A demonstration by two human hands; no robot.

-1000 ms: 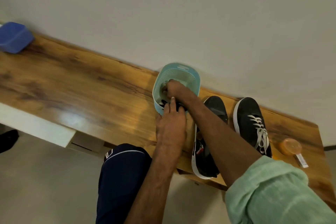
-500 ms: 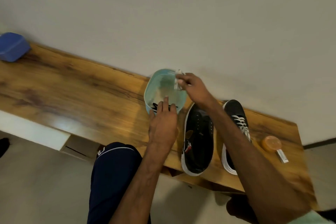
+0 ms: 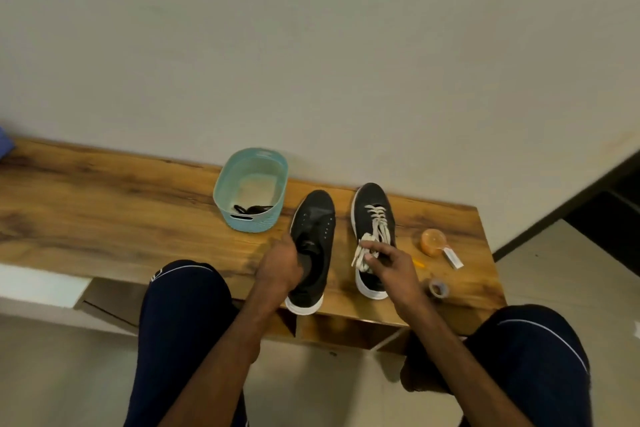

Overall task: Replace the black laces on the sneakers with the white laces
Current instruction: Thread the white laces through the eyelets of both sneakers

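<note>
Both our forearms reach forward over the knees to the near edge of the wooden bench (image 3: 104, 215). Our left hand (image 3: 278, 265) is palm down, fingers curled over the left side of the unlaced sneaker (image 3: 313, 236) at the collar, gripping it. That sneaker sits flat, toe towards the wall, heel overhanging the bench edge a little.

Our right hand (image 3: 391, 267) is half closed: thumb and forefinger pinch a bunched white lace (image 3: 361, 255), the other fingers loosely curled. The bunch hangs just left of the hand, over the tongue of the laced sneaker (image 3: 372, 204). We cannot tell whether it touches that shoe. The laced sneaker, already in white, stands just beside the unlaced one, parallel to it.

The black laces (image 3: 252, 209) lie in the near end of the teal basket (image 3: 225, 184), just beyond the left hand and apart from it. An orange round object (image 3: 433, 240) and a tape roll (image 3: 439, 289) sit to the right of the right hand.
</note>
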